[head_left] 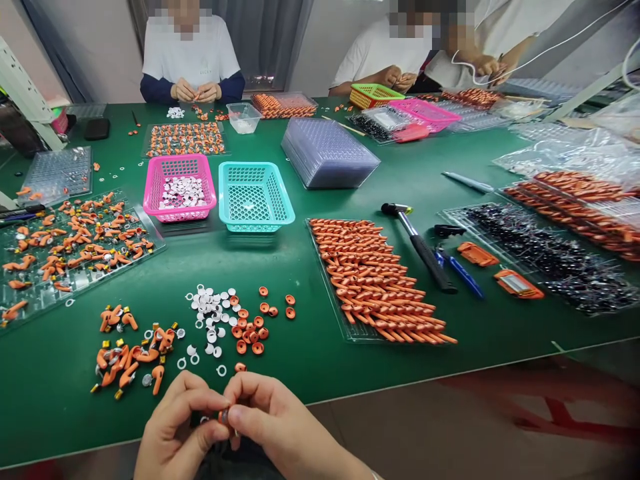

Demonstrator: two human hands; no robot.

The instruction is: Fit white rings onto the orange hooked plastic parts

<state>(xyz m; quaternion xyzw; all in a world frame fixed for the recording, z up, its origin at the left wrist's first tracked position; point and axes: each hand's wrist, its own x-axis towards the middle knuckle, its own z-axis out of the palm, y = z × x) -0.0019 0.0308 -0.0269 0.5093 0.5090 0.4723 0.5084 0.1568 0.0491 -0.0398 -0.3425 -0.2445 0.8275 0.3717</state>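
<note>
My left hand (183, 420) and my right hand (280, 417) meet at the table's front edge. Between their fingertips they pinch a small orange earbud part (223, 417), mostly covered by the fingers. Just beyond lie loose orange round caps (257, 321) and a scatter of white round stickers (210, 307), some only rings. To the left is a pile of orange earbud shells (117, 363) with yellow tabs and small silvery discs.
A clear tray of earbud shells (75, 243) is at left. Pink basket (180, 212) holds white discs; beside it stands a turquoise basket (257, 223). Rightward are a tray of orange stems (375, 280), a hammer (423, 250) and black wired parts (550, 253). Co-workers sit opposite.
</note>
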